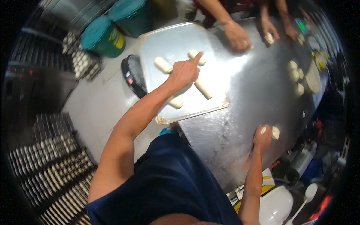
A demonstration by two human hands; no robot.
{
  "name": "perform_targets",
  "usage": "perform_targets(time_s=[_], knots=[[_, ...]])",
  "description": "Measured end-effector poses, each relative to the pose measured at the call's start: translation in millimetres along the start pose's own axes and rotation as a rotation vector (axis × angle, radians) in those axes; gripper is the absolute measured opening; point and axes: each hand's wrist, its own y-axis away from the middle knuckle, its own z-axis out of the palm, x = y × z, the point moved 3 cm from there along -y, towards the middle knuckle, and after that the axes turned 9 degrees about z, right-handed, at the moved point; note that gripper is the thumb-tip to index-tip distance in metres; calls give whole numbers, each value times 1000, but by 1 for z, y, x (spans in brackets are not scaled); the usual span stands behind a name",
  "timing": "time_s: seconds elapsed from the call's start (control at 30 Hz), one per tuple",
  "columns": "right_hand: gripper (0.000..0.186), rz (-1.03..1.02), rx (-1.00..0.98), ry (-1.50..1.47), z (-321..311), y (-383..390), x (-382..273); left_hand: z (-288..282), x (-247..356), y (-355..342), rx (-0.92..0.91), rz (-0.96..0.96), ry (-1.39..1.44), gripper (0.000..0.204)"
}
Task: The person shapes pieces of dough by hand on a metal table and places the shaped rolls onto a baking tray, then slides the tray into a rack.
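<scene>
My left hand [185, 73] is over a metal baking tray [172, 41], its index finger stretched onto the end of a pale dough roll [194, 53]. The other fingers are partly hidden below the hand. Around it on the tray lie more dough rolls: one at the upper left [162, 64], one at the lower left [175, 102], and one at the lower right [203, 89]. My right hand [261, 138] is low over the steel table [232, 131], fingers curled round a small piece of dough [263, 130]. A larger dough piece [275, 132] touches its right side.
Across the table, other people's hands [237, 35] work pieces of dough. Several dough lumps [296, 73] and a flat dough sheet [313, 78] lie at the right. Green lidded buckets [99, 33], egg trays [83, 63] and racks of shaped dough [56, 165] stand at the left.
</scene>
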Motion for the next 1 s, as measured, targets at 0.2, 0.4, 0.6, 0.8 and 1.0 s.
perform_targets(time_s=[0.2,0.4,0.6,0.8,1.0], knots=[[30,62,-92,-48,12,-13,13,-3,62,-29,43,147,82,53],[26,35,-15,-137,-6,-15,18,85,247,-76,-123,605,614,46],[38,164,-431,-55,-34,24,21,193,447,-77,-410,937,432,61],[46,25,-310,-199,-49,48,27,242,441,-82,-514,1063,393,34],[54,150,-233,-282,-74,145,78,123,282,-6,-697,1141,359,39]])
